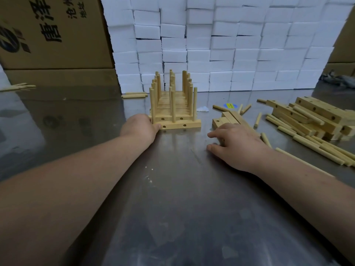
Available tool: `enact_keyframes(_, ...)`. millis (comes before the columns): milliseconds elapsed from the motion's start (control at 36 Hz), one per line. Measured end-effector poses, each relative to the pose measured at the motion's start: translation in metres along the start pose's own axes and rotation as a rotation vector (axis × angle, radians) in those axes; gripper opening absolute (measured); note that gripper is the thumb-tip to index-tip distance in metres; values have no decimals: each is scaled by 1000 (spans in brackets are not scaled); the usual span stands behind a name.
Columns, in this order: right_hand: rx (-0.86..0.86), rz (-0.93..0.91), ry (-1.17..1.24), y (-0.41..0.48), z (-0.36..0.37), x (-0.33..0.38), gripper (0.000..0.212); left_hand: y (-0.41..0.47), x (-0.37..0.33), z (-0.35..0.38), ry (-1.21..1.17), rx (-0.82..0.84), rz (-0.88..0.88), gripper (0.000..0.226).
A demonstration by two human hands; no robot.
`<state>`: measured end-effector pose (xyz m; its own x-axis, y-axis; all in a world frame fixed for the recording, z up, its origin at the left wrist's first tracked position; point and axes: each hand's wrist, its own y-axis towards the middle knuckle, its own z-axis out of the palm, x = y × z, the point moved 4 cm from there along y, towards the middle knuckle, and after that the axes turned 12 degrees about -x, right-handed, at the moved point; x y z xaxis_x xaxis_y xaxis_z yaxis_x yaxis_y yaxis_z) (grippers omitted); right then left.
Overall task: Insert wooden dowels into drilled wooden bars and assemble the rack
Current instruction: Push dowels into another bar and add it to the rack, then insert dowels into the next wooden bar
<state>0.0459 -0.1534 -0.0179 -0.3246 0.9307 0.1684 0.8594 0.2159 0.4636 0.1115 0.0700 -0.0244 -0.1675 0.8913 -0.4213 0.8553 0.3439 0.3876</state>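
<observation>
Though fingers hidden beside rack (180,125), left hand (139,128) grip unclear; right hand (237,145) spread over bars (229,116).

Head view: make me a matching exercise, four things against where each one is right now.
1. left hand
2. right hand
3. cardboard box
4. yellow sticker

A. flat on the table, beyond the bare bars
B. lying over the bare bars
C. at the left end of the nearest doweled bar
D. far left, at the back

Pairs: 1-C, 2-B, 3-D, 4-A
</observation>
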Motion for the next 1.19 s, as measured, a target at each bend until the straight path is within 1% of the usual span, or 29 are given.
enact_keyframes(56, 7, -5, -3, 0, 1, 0, 45, 4, 0, 2, 5, -2, -23, 41)
enact_keyframes(139, 9, -2, 3, 0, 1, -1, 45, 10, 1, 3, 18, -7, -34, 35)
enact_keyframes(222, 2, -2, 13, 0, 1, -1, 45, 15, 1, 5, 34, -10, -44, 40)
enact_keyframes(528, 27, -3, 7, 0, 1, 0, 45, 19, -1, 6, 50, -28, -49, 39)
enact_keyframes(639, 10, 17, 32, 0, -1, 0, 45, 11, -5, 0, 41, -109, -77, 39)
enact_keyframes(722, -2, 39, 44, 0, -3, -1, 42, -1, -14, -7, -49, -189, -98, 36)
enact_keyframes(778, -15, 58, 73, 0, -6, -1, 38, -15, -27, -10, -131, -203, -33, 33)
enact_keyframes(861, -45, 82, 141, 0, -10, 0, 37, -45, -58, -8, -270, -107, 162, 31)
enact_keyframes(944, -69, 132, 125, 0, -14, -1, 37, -76, -89, -1, -323, 54, 380, 45)
enact_keyframes(1028, -103, 275, 60, 3, -23, -10, 39, -101, -109, 9, -339, 245, 583, 61)
enact_keyframes(1083, -105, 393, -56, 5, -29, -22, 40, -109, -112, 14, -268, 324, 667, 60)
enact_keyframes(1139, -86, 474, -195, 7, -34, -37, 42, -111, -112, 17, -202, 335, 706, 55)
enact_keyframes(1194, -46, 552, -247, 7, -36, -51, 40, -111, -110, 16, -182, 324, 705, 52)
